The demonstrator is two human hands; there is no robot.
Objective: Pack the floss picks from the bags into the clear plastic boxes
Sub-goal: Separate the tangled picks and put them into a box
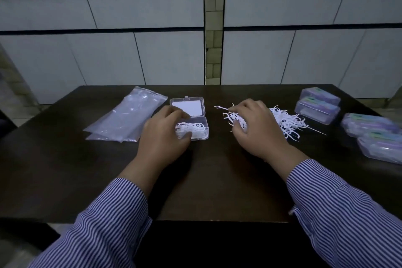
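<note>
Floss picks: thin white plastic floss picks (285, 121) lie in a loose tangled heap on the dark worktop (217, 176), right of centre in the frame; a smaller bunch of picks (193, 128) lies inside the open box.
Open box: small clear rectangular plastic box with rounded corners (196, 129), centre-left of the frame, its hinged lid (188, 106) laid back flat toward the far edge, with a white rectangle showing through it.
Left hand: left hand (165, 135) lies palm down over the near left corner of the open box, fingers curled around that side; thumb by the box's near wall. Its grip looks closed on the box.
Right hand: right hand (257, 128) hangs palm down over the left end of the heap, fingers bent downward into the picks; its grip is pinching a cluster of them.
Sleeves: both forearms come from the lower corners in blue-and-white striped shirt cuffs (322, 183).
Bags: flat, crinkled clear plastic bags (128, 116) lie stacked at the left, just beside the open box.
Filled boxes: closed clear plastic boxes with purple and green contents (317, 107) lie in pairs at the right edge of the frame.
Background: pale panelled wall (108, 56) beyond the worktop.
</note>
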